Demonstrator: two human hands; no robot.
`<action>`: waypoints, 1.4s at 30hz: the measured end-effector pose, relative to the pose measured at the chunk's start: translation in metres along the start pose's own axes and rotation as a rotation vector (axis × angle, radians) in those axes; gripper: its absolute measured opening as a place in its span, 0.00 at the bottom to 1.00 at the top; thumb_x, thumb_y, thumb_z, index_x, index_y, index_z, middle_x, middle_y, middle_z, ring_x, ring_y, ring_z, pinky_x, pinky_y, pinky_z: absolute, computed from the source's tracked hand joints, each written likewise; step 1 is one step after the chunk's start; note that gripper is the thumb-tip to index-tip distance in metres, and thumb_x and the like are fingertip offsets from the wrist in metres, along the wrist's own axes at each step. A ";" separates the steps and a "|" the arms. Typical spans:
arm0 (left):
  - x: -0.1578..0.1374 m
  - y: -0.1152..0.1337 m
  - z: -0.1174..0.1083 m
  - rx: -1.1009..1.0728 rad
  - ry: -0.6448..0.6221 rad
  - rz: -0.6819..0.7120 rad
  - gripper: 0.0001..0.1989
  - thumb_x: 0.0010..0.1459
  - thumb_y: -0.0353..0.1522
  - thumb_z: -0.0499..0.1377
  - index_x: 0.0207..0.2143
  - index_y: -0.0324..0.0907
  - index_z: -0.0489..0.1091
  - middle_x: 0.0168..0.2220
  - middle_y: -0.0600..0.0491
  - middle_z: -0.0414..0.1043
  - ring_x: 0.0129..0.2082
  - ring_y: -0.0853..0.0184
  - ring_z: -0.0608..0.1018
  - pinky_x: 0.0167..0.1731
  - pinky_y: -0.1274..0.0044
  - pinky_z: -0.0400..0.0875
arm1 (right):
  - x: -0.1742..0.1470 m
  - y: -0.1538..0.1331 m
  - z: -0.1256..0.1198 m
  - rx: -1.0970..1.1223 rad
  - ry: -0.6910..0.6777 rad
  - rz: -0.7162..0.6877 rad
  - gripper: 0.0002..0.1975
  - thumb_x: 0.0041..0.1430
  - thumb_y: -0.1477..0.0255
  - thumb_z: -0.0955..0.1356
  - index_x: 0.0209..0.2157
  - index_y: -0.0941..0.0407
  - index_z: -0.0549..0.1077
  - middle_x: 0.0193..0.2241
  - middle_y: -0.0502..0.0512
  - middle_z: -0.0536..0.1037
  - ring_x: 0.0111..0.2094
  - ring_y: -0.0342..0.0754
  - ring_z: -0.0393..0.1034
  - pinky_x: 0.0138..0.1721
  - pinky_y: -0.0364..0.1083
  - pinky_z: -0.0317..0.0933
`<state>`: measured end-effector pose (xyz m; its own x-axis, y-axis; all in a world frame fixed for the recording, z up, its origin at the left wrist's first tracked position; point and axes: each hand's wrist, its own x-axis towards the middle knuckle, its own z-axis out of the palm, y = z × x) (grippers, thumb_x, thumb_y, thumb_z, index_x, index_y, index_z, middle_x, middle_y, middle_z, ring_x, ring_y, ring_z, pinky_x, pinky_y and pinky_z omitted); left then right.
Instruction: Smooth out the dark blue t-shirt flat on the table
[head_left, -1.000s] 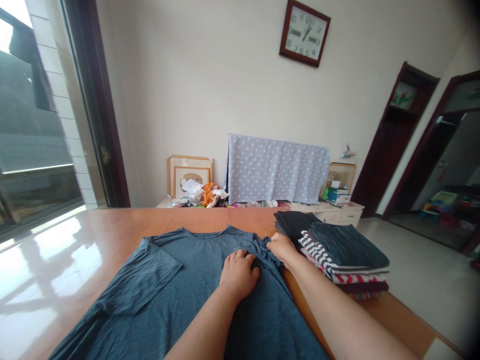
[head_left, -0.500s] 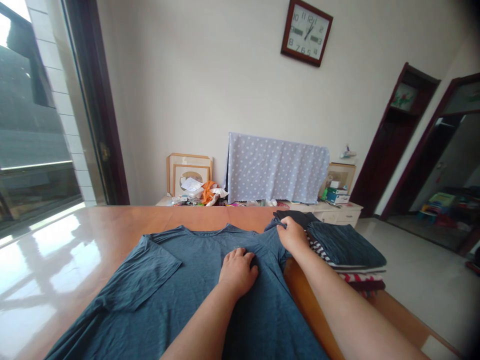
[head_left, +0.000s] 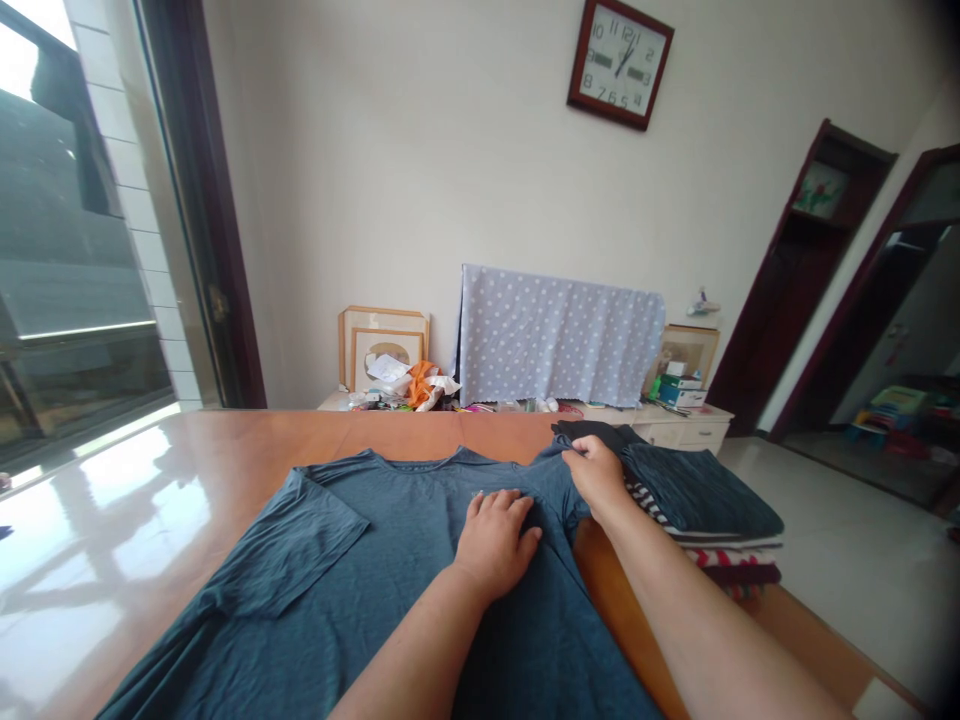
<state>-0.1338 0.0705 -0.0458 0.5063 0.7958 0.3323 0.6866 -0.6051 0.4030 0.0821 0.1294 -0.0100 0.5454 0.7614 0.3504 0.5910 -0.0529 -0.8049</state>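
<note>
A dark blue-teal T-shirt (head_left: 405,560) is spread out on the wooden table, its neckline at the far side. Its left sleeve lies folded inward over the body. My left hand (head_left: 496,540) rests flat on the chest of the shirt, palm down, fingers stretched out. With thumb and fingers, my right hand (head_left: 596,472) pinches the shirt's right sleeve near its end and keeps it raised a little. The lower part of the shirt runs out of view at the bottom.
A stack of folded clothes (head_left: 701,490) stands at the table's right side, close to my right forearm. The glossy table (head_left: 247,440) reflects window light. Behind it, a low cabinet (head_left: 697,430) carries picture frames (head_left: 382,335), clutter and something under a dotted cloth (head_left: 555,335).
My left hand has slid slightly right across the shirt's chest. The right hand still pinches the sleeve. The whole view has shifted a little.
</note>
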 end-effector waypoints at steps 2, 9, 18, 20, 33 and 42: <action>-0.001 0.002 0.002 -0.024 -0.097 0.039 0.27 0.65 0.48 0.51 0.64 0.52 0.65 0.66 0.49 0.65 0.67 0.51 0.63 0.67 0.54 0.50 | 0.000 -0.002 0.001 0.034 -0.002 0.014 0.19 0.51 0.63 0.66 0.43 0.57 0.76 0.31 0.53 0.80 0.30 0.49 0.73 0.29 0.43 0.62; -0.001 0.000 0.004 -0.041 -0.173 0.027 0.29 0.64 0.51 0.51 0.63 0.50 0.67 0.66 0.48 0.65 0.69 0.48 0.60 0.67 0.51 0.48 | -0.006 0.005 0.010 0.001 -0.053 0.049 0.14 0.52 0.65 0.65 0.36 0.56 0.77 0.27 0.53 0.79 0.29 0.50 0.73 0.26 0.43 0.60; 0.001 -0.004 0.004 -0.052 -0.107 0.030 0.19 0.63 0.42 0.54 0.54 0.51 0.74 0.54 0.49 0.75 0.57 0.53 0.72 0.64 0.53 0.55 | -0.014 0.016 0.003 -0.283 -0.148 -0.031 0.10 0.53 0.72 0.66 0.38 0.51 0.75 0.33 0.54 0.79 0.35 0.51 0.72 0.36 0.45 0.58; 0.001 -0.005 0.005 -0.052 -0.106 0.029 0.19 0.63 0.42 0.55 0.53 0.51 0.74 0.54 0.49 0.75 0.57 0.53 0.72 0.64 0.54 0.56 | -0.018 0.013 0.000 -0.344 -0.201 -0.048 0.06 0.54 0.73 0.66 0.32 0.51 0.75 0.30 0.53 0.78 0.34 0.51 0.71 0.36 0.46 0.57; 0.001 -0.008 0.007 -0.078 -0.117 0.021 0.18 0.63 0.42 0.55 0.52 0.51 0.75 0.57 0.50 0.73 0.60 0.55 0.71 0.66 0.54 0.53 | -0.030 0.023 0.004 -0.247 -0.262 0.016 0.05 0.46 0.68 0.70 0.22 0.53 0.71 0.20 0.49 0.73 0.25 0.48 0.67 0.28 0.44 0.54; 0.000 -0.006 0.007 -0.043 -0.141 0.021 0.22 0.61 0.43 0.56 0.57 0.53 0.72 0.60 0.49 0.70 0.62 0.54 0.68 0.67 0.55 0.51 | -0.023 0.012 0.007 0.209 -0.036 0.086 0.19 0.50 0.67 0.64 0.44 0.57 0.73 0.32 0.55 0.80 0.32 0.50 0.75 0.29 0.43 0.65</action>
<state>-0.1342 0.0749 -0.0547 0.5907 0.7764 0.2197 0.6532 -0.6200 0.4347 0.0727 0.1158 -0.0306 0.5649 0.7825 0.2619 0.4054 0.0133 -0.9140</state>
